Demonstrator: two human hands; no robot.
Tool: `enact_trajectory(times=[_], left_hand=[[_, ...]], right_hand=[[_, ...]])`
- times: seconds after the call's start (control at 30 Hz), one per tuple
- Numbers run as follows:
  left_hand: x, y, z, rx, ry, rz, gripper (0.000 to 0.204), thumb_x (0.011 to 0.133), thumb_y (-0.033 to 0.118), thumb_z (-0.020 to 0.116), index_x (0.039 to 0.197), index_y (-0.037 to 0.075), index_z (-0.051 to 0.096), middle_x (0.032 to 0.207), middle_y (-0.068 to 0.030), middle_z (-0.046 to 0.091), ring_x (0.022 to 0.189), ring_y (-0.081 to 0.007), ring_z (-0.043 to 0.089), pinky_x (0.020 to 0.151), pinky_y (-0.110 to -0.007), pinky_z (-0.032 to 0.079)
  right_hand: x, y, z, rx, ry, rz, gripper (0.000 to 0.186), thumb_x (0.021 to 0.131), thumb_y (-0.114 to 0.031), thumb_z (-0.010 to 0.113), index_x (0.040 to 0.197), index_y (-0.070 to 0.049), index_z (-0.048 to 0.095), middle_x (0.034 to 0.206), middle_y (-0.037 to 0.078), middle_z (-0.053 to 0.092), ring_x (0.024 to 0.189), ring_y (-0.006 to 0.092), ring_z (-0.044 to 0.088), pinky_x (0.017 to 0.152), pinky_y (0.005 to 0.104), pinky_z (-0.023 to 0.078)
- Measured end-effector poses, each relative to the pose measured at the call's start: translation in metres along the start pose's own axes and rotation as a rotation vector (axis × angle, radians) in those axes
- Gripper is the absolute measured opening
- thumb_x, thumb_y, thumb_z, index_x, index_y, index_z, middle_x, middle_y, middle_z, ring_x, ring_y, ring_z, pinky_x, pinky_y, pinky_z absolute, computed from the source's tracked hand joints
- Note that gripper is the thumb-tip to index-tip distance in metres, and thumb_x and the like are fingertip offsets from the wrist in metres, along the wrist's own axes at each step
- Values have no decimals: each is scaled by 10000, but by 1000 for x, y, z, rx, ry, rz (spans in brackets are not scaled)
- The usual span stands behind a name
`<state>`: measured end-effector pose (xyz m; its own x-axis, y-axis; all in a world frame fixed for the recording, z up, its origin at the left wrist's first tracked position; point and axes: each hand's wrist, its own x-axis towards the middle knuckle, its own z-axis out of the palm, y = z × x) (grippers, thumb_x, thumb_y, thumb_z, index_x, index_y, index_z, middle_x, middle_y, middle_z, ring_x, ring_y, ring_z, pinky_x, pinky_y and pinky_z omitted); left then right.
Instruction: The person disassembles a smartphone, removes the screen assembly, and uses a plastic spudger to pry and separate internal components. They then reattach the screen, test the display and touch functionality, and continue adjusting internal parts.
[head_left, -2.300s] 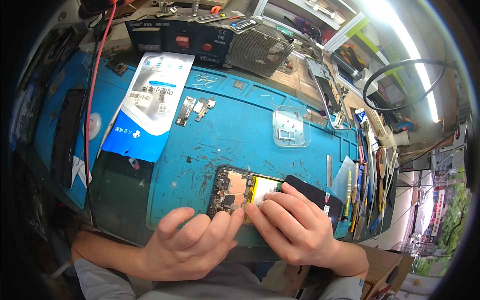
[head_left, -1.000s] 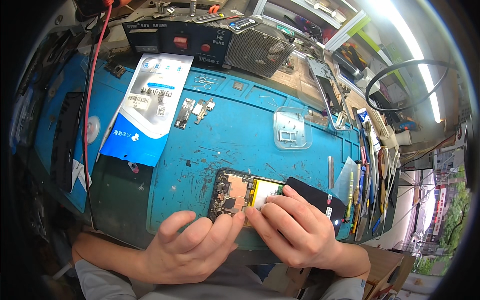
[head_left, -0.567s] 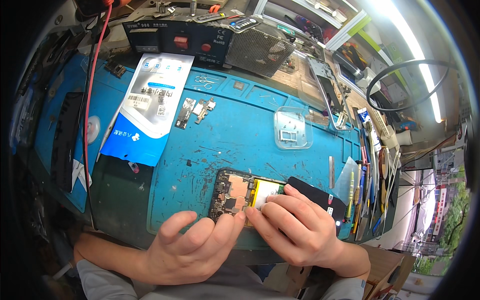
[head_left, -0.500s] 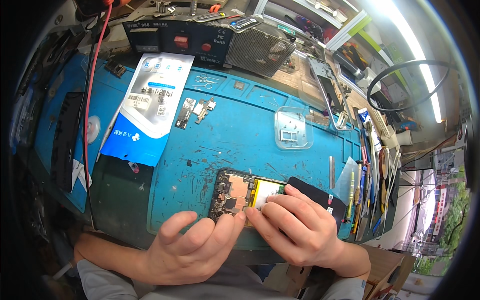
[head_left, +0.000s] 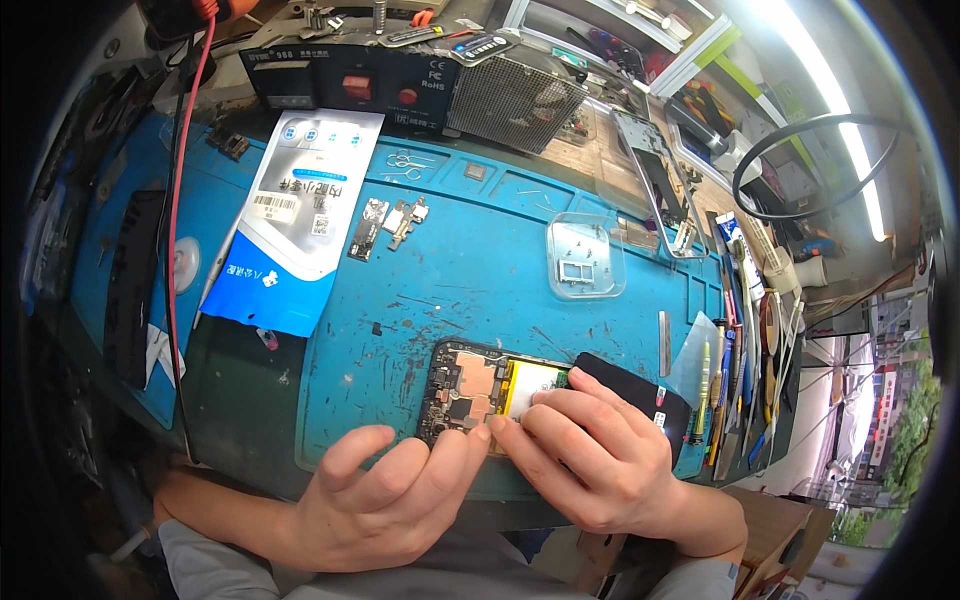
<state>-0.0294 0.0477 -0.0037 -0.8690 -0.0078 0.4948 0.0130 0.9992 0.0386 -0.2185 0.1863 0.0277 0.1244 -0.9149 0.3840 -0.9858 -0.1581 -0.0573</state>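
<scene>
An opened smartphone (head_left: pixel 475 377) lies on the blue mat in front of me, its circuit board with copper-coloured patches bared on the left and a white battery with yellow edging (head_left: pixel 523 386) on the right. My left hand (head_left: pixel 385 500) is closed with curled fingers, its foremost fingertips pinched together at the phone's near edge; anything between them is too small to see. Bent over the battery, my right hand (head_left: pixel 600 455) grips the phone, and one fingertip almost meets the left hand's. A flat black panel (head_left: pixel 625 388) lies at the phone's right, partly behind that hand.
Beyond the phone are a clear plastic box (head_left: pixel 586 255) with small parts, loose circuit boards (head_left: pixel 385 226) and a silver-blue packet (head_left: pixel 300 220). Screwdrivers and tweezers (head_left: pixel 720 395) line the right edge. A black bench device (head_left: pixel 355 88) stands behind; a red cable (head_left: pixel 178 200) hangs at left.
The view has shifted very slightly. Both hands and the phone keep nearly the same places, with only a tiny movement at the fingertips.
</scene>
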Motion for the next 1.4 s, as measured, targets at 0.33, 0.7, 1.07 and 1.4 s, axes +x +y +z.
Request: enact_trajectory(times=[0.33, 0.7, 1.07, 1.4], left_hand=[[-1, -1, -2, -6, -23, 3, 468, 689, 159, 630, 1126, 75, 776, 1111, 37, 598, 986, -150, 438, 967, -365, 344], [0, 0, 0, 81, 23, 14, 455, 683, 176, 631, 1107, 114, 783, 1117, 40, 607, 995, -153, 435, 987, -369, 340], [0, 2, -5, 30, 12, -79, 374, 764, 212, 649, 1109, 142, 774, 1101, 62, 640, 991, -107, 467, 940, -324, 353], [1, 0, -4, 96, -25, -1, 487, 711, 196, 613, 1168, 117, 762, 1157, -2, 607, 1007, -175, 428, 995, -392, 325]], right_hand=[[-1, 1, 5, -11, 45, 30, 339, 694, -119, 759, 1031, -128, 802, 950, 17, 645, 901, 184, 687, 890, 417, 612], [1, 2, 0, 8, 13, 7, 237, 775, -141, 759, 995, -53, 761, 1005, 56, 639, 917, 202, 675, 894, 426, 594], [2, 3, 2, 59, 50, 52, 229, 787, -152, 732, 997, -66, 760, 969, 38, 643, 910, 178, 675, 900, 400, 583], [0, 3, 3, 56, 52, 19, 235, 787, -147, 751, 994, -37, 744, 998, 57, 637, 931, 203, 665, 921, 435, 580]])
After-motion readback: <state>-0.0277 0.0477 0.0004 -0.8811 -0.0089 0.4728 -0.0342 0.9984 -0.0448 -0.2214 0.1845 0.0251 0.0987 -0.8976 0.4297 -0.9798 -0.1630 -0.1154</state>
